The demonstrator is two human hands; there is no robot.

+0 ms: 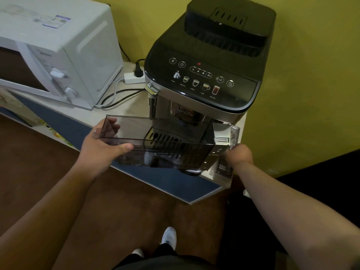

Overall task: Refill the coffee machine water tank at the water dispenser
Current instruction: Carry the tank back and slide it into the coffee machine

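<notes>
You hold the water tank (165, 137) out in front of the coffee machine (204, 75), above the front edge of the counter (126, 108). The tank is of dark clear plastic and lies lengthwise from left to right, its open top turned up. Your left hand (101, 145) grips the left end: the thumb (124, 147) presses on the near wall and the fingers (113, 125) are curled over the rim, seen through the plastic. Your right hand (238, 153) is at the right end of the tank, knuckles towards you and fingers curled away; I cannot tell if it really holds the tank. On the counter to the left stand a white microwave (58, 45) and, behind it, a power strip (132, 77) with a black plug in it.
</notes>
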